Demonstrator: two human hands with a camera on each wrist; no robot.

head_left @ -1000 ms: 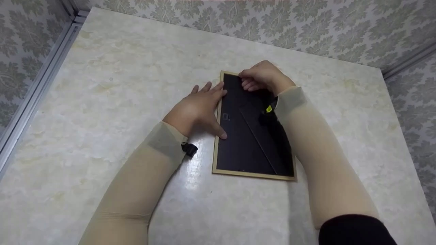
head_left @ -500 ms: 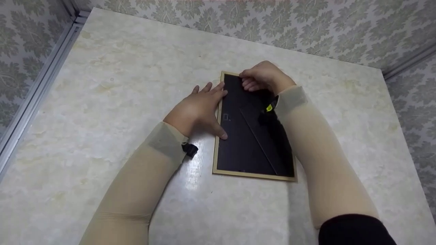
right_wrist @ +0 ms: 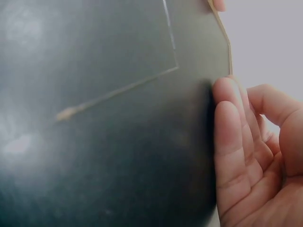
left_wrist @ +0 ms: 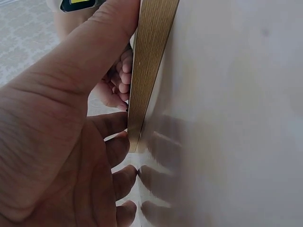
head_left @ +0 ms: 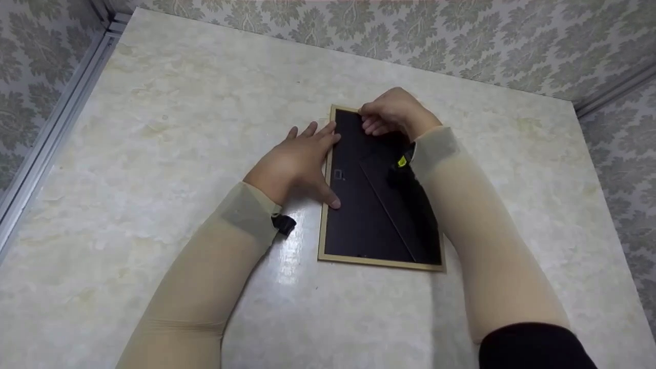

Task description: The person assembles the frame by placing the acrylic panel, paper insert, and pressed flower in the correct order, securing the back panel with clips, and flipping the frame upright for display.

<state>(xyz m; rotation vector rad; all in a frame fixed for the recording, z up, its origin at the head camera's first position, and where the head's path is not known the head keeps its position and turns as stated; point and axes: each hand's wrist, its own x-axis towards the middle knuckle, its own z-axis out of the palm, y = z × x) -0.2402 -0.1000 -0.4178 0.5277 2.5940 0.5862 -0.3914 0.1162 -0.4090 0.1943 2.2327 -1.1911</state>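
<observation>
A picture frame (head_left: 376,261) with a thin light-wood border lies face down on the table, its black backing (head_left: 353,230) showing. My left hand (head_left: 297,164) spreads along its left side, thumb over the border and fingertips at the edge. The left wrist view shows that thumb over the wooden side (left_wrist: 147,61), the other fingers reaching past it. At the far edge, my right hand (head_left: 397,113) has its fingers curled, thumb and forefinger pinching at the border. Seen from the right wrist, its fingers (right_wrist: 229,127) lie against the backing. What is between the fingertips is hidden.
A stand flap with a slanting edge (head_left: 389,212) lies flat on the backing. The marble-patterned table (head_left: 205,102) meets patterned walls (head_left: 359,25) behind. A metal rail (head_left: 56,133) runs along the left side.
Both hands keep their places on the picture frame. The head view has shifted very slightly.
</observation>
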